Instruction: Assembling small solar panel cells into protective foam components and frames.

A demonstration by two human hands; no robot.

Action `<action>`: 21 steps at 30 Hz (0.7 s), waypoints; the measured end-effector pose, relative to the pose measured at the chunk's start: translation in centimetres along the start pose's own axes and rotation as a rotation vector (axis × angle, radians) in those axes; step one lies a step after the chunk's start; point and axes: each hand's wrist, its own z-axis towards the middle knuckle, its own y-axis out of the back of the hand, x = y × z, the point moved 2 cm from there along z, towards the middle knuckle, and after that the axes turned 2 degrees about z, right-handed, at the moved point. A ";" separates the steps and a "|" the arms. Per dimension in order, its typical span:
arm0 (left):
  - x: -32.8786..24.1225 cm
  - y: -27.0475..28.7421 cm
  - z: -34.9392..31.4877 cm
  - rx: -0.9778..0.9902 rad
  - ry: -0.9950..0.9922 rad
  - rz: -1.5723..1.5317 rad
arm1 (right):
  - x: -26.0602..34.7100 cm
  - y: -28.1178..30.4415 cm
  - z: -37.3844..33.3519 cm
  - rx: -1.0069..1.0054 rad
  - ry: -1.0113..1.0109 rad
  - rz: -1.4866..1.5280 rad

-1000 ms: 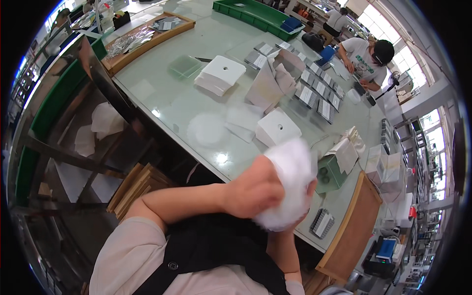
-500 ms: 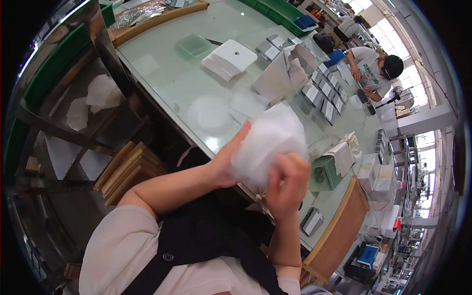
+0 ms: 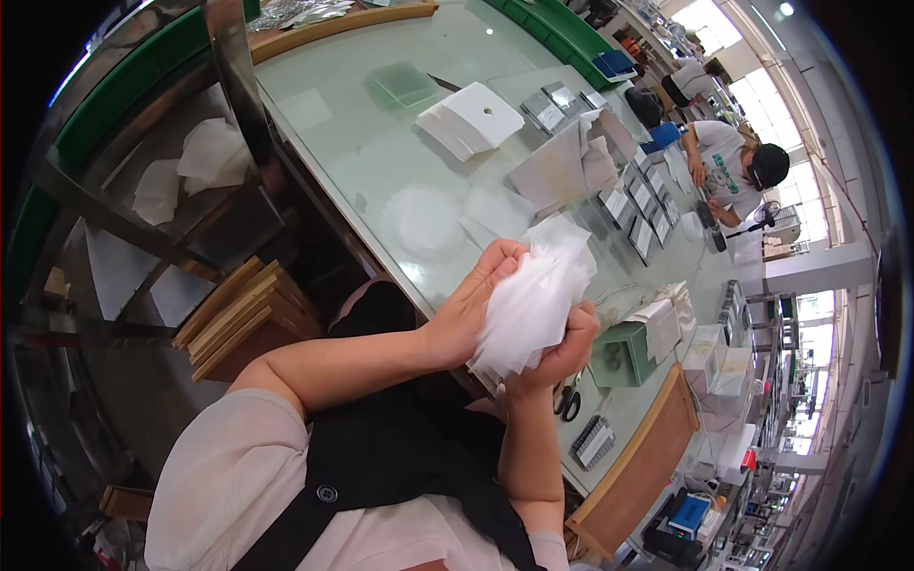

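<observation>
Now, centre of frame: both hands up off the worktop [image 3: 381, 162].
Left hand [image 3: 471, 305]: grip pressed along the left edge of a fanned stack of thin white sheets [image 3: 533, 295].
Right hand [image 3: 562, 347]: grip cupped under the stack's lower right, fingers curled on it.
Change: a second ago the sheets were a rounded wad under one hand; now they are spread flat between both, edges fanned.
Reading: probably squaring or separating the sheets.
Nearby: small green box [image 3: 624, 354] right; scissors [image 3: 568, 400] below it.

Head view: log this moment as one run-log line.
left hand: grip on white sheet stack | right hand: grip under stack | stack: above glass table edge
</observation>
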 end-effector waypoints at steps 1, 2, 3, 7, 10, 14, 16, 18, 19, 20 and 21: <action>-0.5 0.0 0.0 0.057 -0.061 0.044 | 0.1 -0.5 -0.2 -0.044 -0.076 0.080; -0.2 0.7 0.2 0.019 -0.124 0.117 | 0.6 -1.0 -0.3 -0.040 -0.074 0.085; 0.1 1.3 0.5 0.015 -0.127 0.117 | 0.7 -1.4 -0.6 -0.050 -0.294 0.290; -1.0 2.5 1.2 0.053 -0.488 0.543 | 0.7 -1.6 -1.1 -0.078 -0.894 0.847; -2.6 2.2 2.1 0.332 -0.846 0.870 | 0.0 -0.7 -3.0 0.145 -0.803 0.964; -3.2 1.7 3.1 0.592 -1.106 1.010 | -4.0 -0.9 -6.2 -0.045 -0.732 1.406; -3.0 1.1 2.5 0.563 -1.112 0.973 | -4.3 -0.1 -5.9 -0.082 -0.559 0.950; -2.4 0.2 1.5 0.403 -0.807 0.870 | -4.4 0.8 -5.3 -0.118 -0.374 0.482; -2.0 -0.1 0.9 0.406 -0.805 0.869 | -4.3 1.3 -5.2 -0.132 -0.283 0.252; -1.4 -0.2 0.7 0.380 -0.576 0.689 | -4.3 1.7 -5.1 -0.143 -0.191 0.022; -0.8 -0.2 0.5 0.349 -0.350 0.508 | -4.7 1.9 -5.1 -0.143 -0.192 0.020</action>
